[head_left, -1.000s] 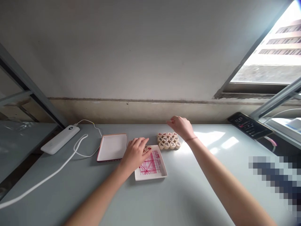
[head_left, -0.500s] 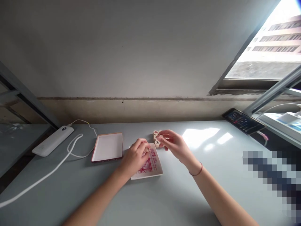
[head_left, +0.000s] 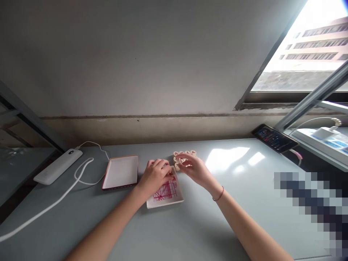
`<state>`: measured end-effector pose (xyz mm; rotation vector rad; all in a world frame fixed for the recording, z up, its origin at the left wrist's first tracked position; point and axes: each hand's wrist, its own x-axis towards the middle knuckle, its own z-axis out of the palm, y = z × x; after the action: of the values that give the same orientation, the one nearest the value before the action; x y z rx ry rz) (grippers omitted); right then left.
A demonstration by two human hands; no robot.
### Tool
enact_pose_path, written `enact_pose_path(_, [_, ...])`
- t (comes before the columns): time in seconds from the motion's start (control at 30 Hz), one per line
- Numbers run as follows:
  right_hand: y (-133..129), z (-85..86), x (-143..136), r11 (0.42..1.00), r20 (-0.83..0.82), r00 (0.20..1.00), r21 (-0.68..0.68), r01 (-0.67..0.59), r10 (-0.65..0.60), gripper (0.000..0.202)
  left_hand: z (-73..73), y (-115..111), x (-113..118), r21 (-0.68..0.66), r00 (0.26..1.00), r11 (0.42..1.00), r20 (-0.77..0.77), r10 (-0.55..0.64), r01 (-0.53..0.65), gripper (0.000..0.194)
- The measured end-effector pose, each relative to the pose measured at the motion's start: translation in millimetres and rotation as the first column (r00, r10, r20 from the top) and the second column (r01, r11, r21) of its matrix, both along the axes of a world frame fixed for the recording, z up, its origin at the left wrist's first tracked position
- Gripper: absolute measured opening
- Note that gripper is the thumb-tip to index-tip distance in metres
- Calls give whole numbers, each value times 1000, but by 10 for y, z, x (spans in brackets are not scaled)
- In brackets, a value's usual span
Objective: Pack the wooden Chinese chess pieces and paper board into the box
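Observation:
Round wooden chess pieces (head_left: 193, 152) with red or dark characters stand grouped in rows beyond the open box. The shallow white box (head_left: 178, 198) has a red-lined sheet inside. Over its far left part is my left hand (head_left: 156, 177), fingers bent round a piece (head_left: 171, 174) with a dark character, held near the fingertips. My right hand (head_left: 197, 172) is at the near side of the grouped pieces, thumb and fingers curved and apart over them, partly hiding them. Nothing clear shows between its fingertips.
Left of the box lies an empty white lid (head_left: 122, 171) with a red edge. Farther left are a white power bank (head_left: 58, 166) and a white cable (head_left: 51, 206). A phone (head_left: 276, 138) leans at the back right.
The view has shifted slightly. My right hand has opened its fingers over the group, and more of the pieces now show. My left hand remains over the box, its piece more visible.

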<state>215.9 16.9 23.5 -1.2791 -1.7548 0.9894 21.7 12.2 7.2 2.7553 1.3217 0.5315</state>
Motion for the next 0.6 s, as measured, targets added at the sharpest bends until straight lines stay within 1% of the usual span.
enact_pose_path(0.07, [-32, -24, -38, 992, 179, 983, 110, -61, 41, 23, 25, -4, -91, 15, 999, 999, 3, 35, -35, 16])
enact_pose_path(0.1, [-52, -31, -62, 984, 274, 960, 151, -96, 51, 22, 37, -10, -149, 21, 999, 999, -3, 48, -48, 20])
enact_pose_path(0.17, [-92, -40, -114, 965, 450, 891, 204, -165, 58, 16, 49, -32, -278, 21, 997, 997, -32, 75, -74, 27])
enact_pose_path(0.23, [-122, -49, -162, 946, 576, 816, 236, -223, 48, 11, 42, -58, -400, -1, 993, 995, -61, 101, -102, 34])
enact_pose_path(0.3, [-140, -61, -196, 930, 647, 762, 258, -263, 36, 11, 21, -83, -489, -35, 989, 991, -79, 126, -129, 38])
enact_pose_path(0.37, [-147, -73, -215, 921, 684, 729, 270, -281, 22, 10, -3, -101, -532, -62, 985, 986, -81, 150, -155, 37])
enact_pose_path(0.53, [-144, -98, -247, 923, 738, 674, 270, -276, -14, 9, -22, -116, -513, -98, 980, 976, -51, 192, -197, 25])
enact_pose_path(0.6, [-135, -114, -269, 923, 750, 662, 267, -277, -18, 10, -23, -112, -500, -125, 978, 970, -34, 206, -209, 23])
